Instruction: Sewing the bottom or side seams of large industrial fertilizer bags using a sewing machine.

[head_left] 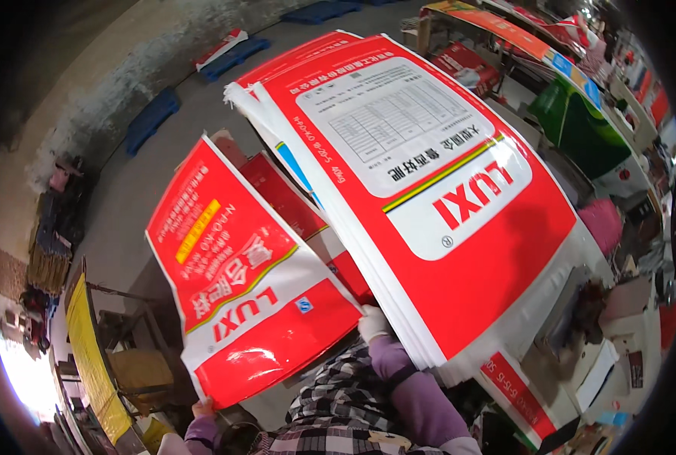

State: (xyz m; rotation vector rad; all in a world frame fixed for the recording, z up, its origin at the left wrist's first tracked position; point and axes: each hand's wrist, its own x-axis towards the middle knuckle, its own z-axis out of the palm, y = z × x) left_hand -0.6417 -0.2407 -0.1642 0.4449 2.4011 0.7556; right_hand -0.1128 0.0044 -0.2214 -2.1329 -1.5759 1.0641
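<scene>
A red and white woven sack, flat and slightly curved, is stretched out in front of me. At its near left corner my left hand is closed on the edge, with the fingers partly hidden. My right hand, in a white glove, pinches the near right corner. Close beside that hand rises a thick stack of similar flat sacks, with white edges fanned along its left side. More red sacks lie beneath and beyond the held one, partly covered by it.
A dark machine stands right of the stack, partly hidden. A yellow-sided frame is at the left. Blue pallets lie along the far wall. Further right, a green sheet hangs near cluttered worktables, where another person is partly visible.
</scene>
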